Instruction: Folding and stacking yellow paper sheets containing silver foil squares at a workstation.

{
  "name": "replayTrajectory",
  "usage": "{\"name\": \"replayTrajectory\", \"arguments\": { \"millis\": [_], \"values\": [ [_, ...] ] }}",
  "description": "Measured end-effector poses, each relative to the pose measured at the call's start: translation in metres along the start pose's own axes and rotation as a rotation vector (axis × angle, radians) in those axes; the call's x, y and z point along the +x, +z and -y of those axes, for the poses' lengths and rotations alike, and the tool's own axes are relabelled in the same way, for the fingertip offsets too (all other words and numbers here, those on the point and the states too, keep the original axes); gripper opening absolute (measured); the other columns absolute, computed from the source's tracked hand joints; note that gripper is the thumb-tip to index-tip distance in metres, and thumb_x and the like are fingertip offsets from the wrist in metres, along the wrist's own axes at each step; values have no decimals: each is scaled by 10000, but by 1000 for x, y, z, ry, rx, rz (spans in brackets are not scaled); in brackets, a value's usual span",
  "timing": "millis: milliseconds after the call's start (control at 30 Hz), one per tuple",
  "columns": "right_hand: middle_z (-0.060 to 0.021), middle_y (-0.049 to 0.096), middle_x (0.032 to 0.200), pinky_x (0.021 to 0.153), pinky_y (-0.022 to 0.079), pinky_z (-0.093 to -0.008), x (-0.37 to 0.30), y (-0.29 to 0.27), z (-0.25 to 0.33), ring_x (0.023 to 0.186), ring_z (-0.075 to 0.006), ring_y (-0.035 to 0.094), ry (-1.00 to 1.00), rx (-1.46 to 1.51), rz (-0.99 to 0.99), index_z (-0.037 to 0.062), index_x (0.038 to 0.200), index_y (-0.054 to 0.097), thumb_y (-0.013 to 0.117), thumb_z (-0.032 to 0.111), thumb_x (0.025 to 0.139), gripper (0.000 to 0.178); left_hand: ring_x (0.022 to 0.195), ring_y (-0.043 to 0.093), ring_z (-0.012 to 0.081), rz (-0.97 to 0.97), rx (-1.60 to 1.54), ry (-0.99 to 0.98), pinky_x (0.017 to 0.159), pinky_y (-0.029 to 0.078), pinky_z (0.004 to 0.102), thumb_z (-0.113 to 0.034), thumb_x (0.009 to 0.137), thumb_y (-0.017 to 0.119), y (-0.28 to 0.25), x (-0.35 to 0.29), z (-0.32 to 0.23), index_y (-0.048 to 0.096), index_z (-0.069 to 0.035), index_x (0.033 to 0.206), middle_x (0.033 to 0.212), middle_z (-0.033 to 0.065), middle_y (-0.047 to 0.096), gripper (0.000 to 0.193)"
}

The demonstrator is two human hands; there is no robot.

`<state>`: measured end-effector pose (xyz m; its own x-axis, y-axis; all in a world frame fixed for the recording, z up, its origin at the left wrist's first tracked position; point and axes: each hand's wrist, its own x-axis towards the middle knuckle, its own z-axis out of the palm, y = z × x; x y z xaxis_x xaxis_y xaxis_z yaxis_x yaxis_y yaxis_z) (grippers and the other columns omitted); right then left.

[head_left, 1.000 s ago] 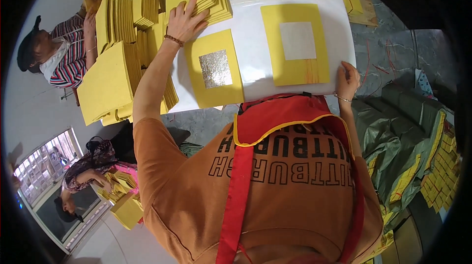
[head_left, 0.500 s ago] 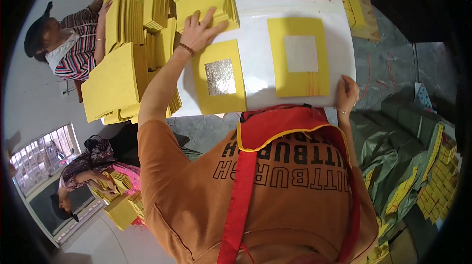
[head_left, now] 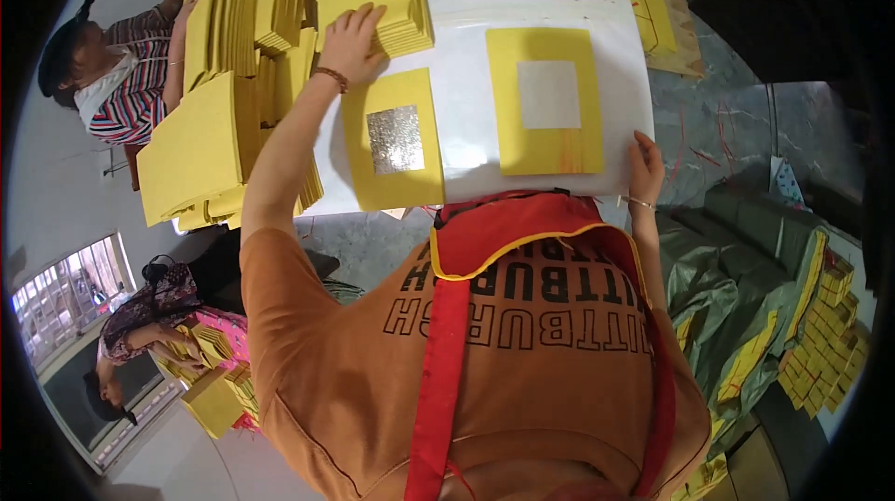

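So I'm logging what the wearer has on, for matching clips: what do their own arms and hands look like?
Both arms are bare below short orange sleeves. The left hand has a dark beaded bracelet at the wrist; the right hand has a thin pale bracelet. No gloves on either hand. Any rings are too small to tell.

Near the table's right edge lay a yellow sheet with a silver square [head_left: 547,100]; green sacks [head_left: 736,315] lay beyond it.
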<state>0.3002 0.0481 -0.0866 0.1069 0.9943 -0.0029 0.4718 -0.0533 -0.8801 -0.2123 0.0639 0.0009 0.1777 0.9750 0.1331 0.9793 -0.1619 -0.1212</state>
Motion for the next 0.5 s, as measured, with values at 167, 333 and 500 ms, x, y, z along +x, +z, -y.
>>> {"name": "replayTrajectory", "arguments": {
  "millis": [167,333,500],
  "values": [
    [-54,568,1100,826,424,-280,13,5,33,970,-149,532,69,206,233,65,1141,556,559,139,847,303,1152,389,305,35,47,-8,958,289,466,-407,750,614,-23,8,2,310,-180,1333,1310,94,385,695],
    [-82,528,1169,830,422,-266,22,26,40,1004,-160,518,166,373,403,59,1228,483,554,149,855,390,1148,411,297,-360,-183,-8,962,278,473,-468,808,549,-34,10,-43,363,-136,1310,1304,147,396,630],
    [-115,501,1205,838,423,-263,20,36,71,1023,-162,512,269,395,514,45,1289,413,553,134,853,467,1034,482,239,-216,-1542,-593,881,415,344,-128,826,576,31,-24,-193,289,13,1313,1273,211,385,583]
  ]
}}
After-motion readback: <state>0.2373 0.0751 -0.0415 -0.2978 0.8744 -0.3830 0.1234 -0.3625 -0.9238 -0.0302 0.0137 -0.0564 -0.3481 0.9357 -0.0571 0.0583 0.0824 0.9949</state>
